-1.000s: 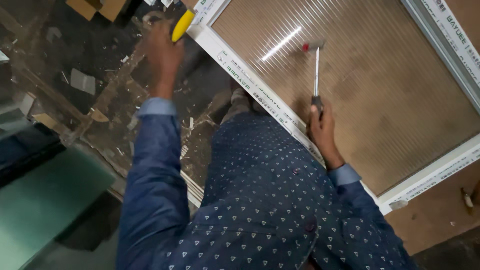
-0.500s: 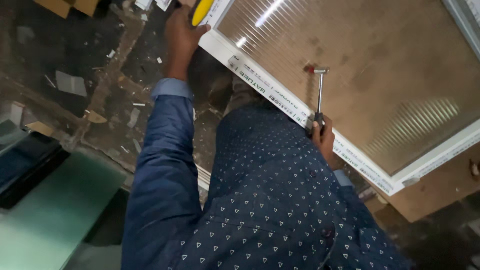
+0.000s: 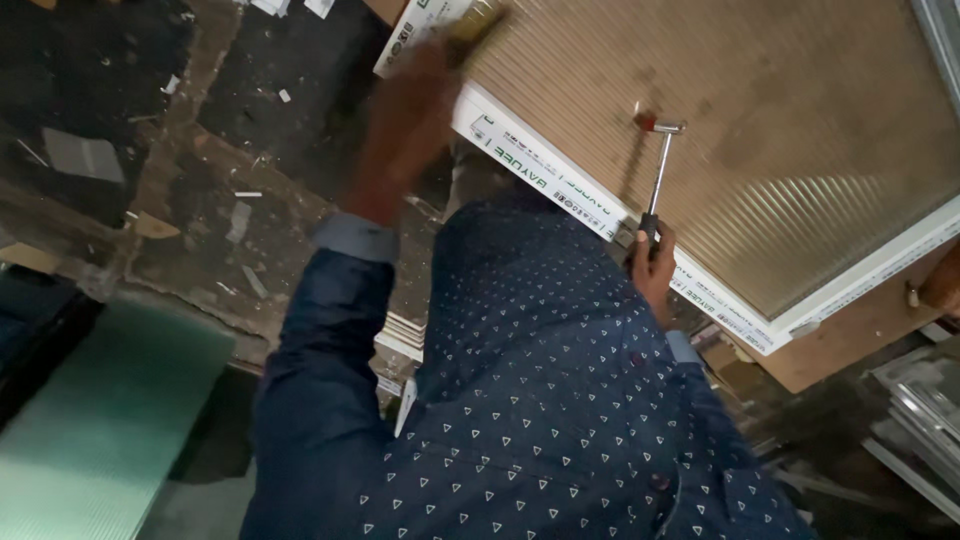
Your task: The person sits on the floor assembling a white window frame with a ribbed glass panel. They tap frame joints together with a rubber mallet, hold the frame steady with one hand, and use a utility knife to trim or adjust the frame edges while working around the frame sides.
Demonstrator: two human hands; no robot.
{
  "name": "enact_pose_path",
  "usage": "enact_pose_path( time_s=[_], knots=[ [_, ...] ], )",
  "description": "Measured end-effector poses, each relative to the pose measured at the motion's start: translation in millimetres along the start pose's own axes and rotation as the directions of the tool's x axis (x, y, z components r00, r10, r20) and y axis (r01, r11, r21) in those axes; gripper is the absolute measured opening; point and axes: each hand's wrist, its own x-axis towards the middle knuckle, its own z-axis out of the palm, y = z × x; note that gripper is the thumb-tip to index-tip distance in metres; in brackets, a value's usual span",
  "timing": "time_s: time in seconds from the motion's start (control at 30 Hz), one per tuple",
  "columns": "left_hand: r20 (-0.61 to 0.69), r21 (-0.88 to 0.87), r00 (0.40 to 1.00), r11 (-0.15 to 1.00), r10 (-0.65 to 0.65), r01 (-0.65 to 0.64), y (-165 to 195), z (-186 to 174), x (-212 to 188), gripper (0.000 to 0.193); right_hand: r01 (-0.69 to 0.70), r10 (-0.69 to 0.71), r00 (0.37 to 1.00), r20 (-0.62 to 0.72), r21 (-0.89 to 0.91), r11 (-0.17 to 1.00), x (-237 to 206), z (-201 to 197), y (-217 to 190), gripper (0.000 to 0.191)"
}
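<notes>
My left hand (image 3: 405, 120) is blurred with motion at the near corner of a white window frame (image 3: 540, 165). It grips a yellow-handled tool (image 3: 478, 22) whose end lies over the frame's corner. My right hand (image 3: 655, 270) rests against the frame's lower rail and holds a small hammer (image 3: 660, 165) by its dark grip. The hammer's metal head points up over the ribbed glass pane (image 3: 800, 150) set in the frame. My dark blue patterned shirt fills the lower middle of the view.
A green ribbed glass sheet (image 3: 100, 420) lies at the lower left. The dark floor (image 3: 200, 200) is strewn with scraps. A brown board (image 3: 850, 350) sits under the frame's right corner. Pale profile strips (image 3: 920, 420) are stacked at the lower right.
My left hand with the yellow-handled tool has swung right and down onto the frame corner, now blurred. The hammer stays in my right hand over the glass. The view has shifted.
</notes>
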Motion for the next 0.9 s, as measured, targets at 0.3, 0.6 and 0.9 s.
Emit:
enact_pose_path(
  time_s=[0.3, 0.6, 0.9],
  knots=[
    [0.199, -0.022, 0.924, 0.944, 0.326, -0.328, 127, 84, 23, 0.057, 0.004, -0.004, 1.0, -0.021, -0.027, 1.0, -14, -20, -20, 0.034],
    [-0.046, -0.186, 0.933, 0.915, 0.356, -0.358, 133, 69, 10, 0.049, -0.074, 0.045, 0.986, -0.161, -0.181, 0.981, -39, -46, 8, 0.032],
    [-0.281, -0.144, 0.876, 0.886, 0.391, -0.442, 112, 24, -5, 0.036, -0.06, 0.03, 0.989, -0.143, -0.212, 0.975, -36, -48, -8, 0.036]
  ],
)
